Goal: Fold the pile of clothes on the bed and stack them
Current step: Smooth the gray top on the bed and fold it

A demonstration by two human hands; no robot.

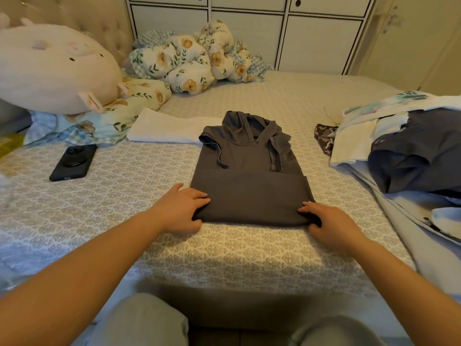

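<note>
A dark grey hooded top (249,176) lies flat in the middle of the bed (224,250), sleeves folded in and its lower part folded up over the body. My left hand (179,208) pinches the near left corner of the fold, fingers on top and thumb underneath. My right hand (326,221) pinches the near right corner the same way. A folded white cloth (169,128) lies behind the top on the left. A loose pile of clothes (409,151), white, navy and pale blue, sits at the right edge of the bed.
A black phone (73,162) lies on the bed to the left. A big pink plush (50,68), floral pillows (134,108) and a bundled floral blanket (197,58) fill the back left. A white cabinet (249,28) stands behind the bed. My knees show at the bottom.
</note>
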